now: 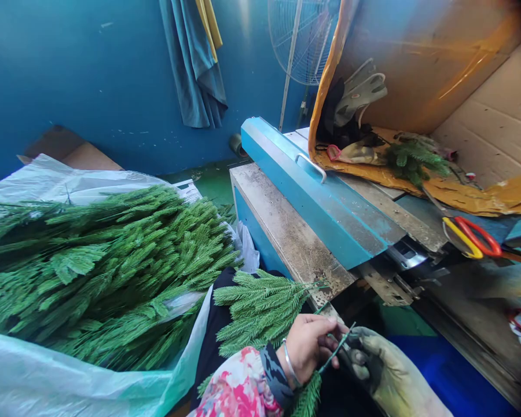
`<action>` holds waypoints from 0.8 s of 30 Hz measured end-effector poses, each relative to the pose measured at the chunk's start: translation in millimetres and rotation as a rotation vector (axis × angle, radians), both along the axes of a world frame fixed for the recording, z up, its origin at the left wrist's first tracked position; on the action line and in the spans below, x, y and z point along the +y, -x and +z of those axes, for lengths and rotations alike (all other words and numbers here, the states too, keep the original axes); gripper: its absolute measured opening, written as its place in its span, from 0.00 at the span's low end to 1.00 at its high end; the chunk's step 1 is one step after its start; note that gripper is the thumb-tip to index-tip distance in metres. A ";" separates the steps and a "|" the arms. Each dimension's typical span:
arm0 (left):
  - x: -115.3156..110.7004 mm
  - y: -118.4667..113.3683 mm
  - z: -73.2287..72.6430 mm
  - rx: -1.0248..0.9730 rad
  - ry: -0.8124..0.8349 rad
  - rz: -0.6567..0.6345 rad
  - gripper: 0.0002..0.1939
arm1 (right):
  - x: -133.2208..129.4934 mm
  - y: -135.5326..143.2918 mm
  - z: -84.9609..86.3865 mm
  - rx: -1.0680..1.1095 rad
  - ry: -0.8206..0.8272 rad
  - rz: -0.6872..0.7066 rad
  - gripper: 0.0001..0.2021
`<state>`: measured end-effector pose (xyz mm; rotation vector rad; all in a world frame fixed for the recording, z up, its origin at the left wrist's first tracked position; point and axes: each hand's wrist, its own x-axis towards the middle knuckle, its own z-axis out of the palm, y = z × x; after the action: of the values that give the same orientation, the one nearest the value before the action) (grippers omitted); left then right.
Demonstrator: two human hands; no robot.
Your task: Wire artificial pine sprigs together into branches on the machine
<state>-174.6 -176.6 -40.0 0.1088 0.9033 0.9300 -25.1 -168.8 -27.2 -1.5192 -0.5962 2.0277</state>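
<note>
From the head view, the left hand (pixel 310 347), bare with a bangle at the wrist and a floral sleeve behind it, was closed around the thin stems of a bunch of green sprigs (pixel 258 310) whose tips fanned out to the left over the person's lap. The right hand (pixel 375 362), in a grimy glove, met it just to the right, its fingers curled and pinched on a single wire stem (pixel 336 350) that ran slantwise between the two hands. Both hands hung low, in front of the edge of the worn metal surface (pixel 286 229), beside the blue machine housing (pixel 316 194).

To the left, a large pile of the same sprigs (pixel 99 266) lay on clear plastic sheeting (pixel 30 370). Scissors with red and yellow handles (pixel 471 236) rested farther right on the machine.

To handle the stems well, it seemed wise to keep the left hand's hold tight near the stem ends so the bunch stayed level, and to guide the single stem in line with the others rather than across them.
</note>
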 end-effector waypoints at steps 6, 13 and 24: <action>0.1 -0.4 -0.6 -0.022 0.018 -0.041 0.15 | -10.9 -4.1 -14.5 0.367 0.240 -0.430 0.11; 1.1 1.8 2.2 0.013 0.058 -0.007 0.10 | -11.1 5.3 7.0 0.142 -0.052 0.178 0.14; -0.2 6.9 22.6 -0.057 0.011 0.071 0.10 | -1.4 -13.5 -15.8 -0.483 -0.384 0.598 0.12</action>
<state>-181.4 -176.8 -17.5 0.0407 0.8639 0.9889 -11.6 -170.1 -43.0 -1.7194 -1.6951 1.7583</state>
